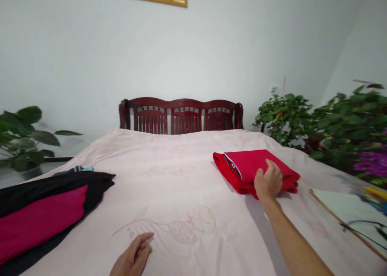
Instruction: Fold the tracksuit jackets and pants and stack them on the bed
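Observation:
A stack of folded red clothes [248, 169] lies on the right half of the bed. The top piece is pinkish red, with a navy-and-white striped trim along its left edge. My right hand [269, 180] is over the near edge of this stack, fingers loosely bent and thumb apart from the index finger; no cloth shows between them. Some of its fingertips are hidden. Low in the view, my left hand [134, 255] is just over the bedsheet, open and holding nothing, with its fingers loosely stretched to the right.
Black and magenta clothes [45, 215] spread along the bed's left side. The pale pink floral sheet [169, 179] covers the bed. At right lie a white fan-like or board-like item [341, 207] and a dark cable [363, 223]. Potted plants [287, 117] stand on both sides; a wooden bench back [184, 115] is behind.

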A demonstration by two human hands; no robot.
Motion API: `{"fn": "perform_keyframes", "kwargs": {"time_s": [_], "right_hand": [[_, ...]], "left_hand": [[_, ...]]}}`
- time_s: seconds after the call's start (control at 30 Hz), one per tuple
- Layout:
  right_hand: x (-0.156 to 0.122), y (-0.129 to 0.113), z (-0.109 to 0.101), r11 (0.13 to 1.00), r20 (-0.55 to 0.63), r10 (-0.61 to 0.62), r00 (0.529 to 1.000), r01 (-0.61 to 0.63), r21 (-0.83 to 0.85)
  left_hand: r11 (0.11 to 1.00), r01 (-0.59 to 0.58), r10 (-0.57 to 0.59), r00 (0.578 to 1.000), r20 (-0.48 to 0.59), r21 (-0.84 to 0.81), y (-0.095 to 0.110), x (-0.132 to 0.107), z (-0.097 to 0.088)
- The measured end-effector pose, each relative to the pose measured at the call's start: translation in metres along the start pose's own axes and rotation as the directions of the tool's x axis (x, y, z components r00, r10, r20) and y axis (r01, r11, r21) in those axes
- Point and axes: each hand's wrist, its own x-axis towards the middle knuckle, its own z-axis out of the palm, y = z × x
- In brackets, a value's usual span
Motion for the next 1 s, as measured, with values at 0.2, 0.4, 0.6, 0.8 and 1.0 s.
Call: {"fn": "perform_keyframes", "kwargs": {"time_s": [0.2, 0.4, 0.6, 0.8, 1.0], "right_hand": [[-0.007, 0.017, 0.021, 0.781, 0.58, -0.294, 0.759, 0.541, -0.311], [-0.023, 0.016, 0.035, 0.701, 0.564, -0.354, 0.746, 0.611, -0.368], [-0.172, -0.019, 0.041, 0.703, 0.664, -0.558, 0.498, 0.708, 0.06], [-0.246, -0.029, 0.043, 0.714, 0.707, -0.523, 0.476, 0.698, 0.058], [-0.238, -0.028, 0.043, 0.691, 0.683, -0.559, 0.47, 0.719, 0.07]], "left_hand": [[0.993, -0.05, 0.047, 0.998, 0.034, 0.106, 0.007, -0.006, -0.001], [0.99, -0.094, 0.091, 0.995, 0.028, 0.101, 0.012, -0.009, -0.002], [0.993, -0.105, 0.106, 0.994, -0.005, 0.059, 0.005, -0.005, 0.004], [0.965, -0.259, 0.263, 0.95, -0.165, 0.046, -0.017, 0.005, -0.013], [0.745, -0.234, 0.557, 0.733, -0.39, 0.625, -0.012, 0.037, -0.146]]}}
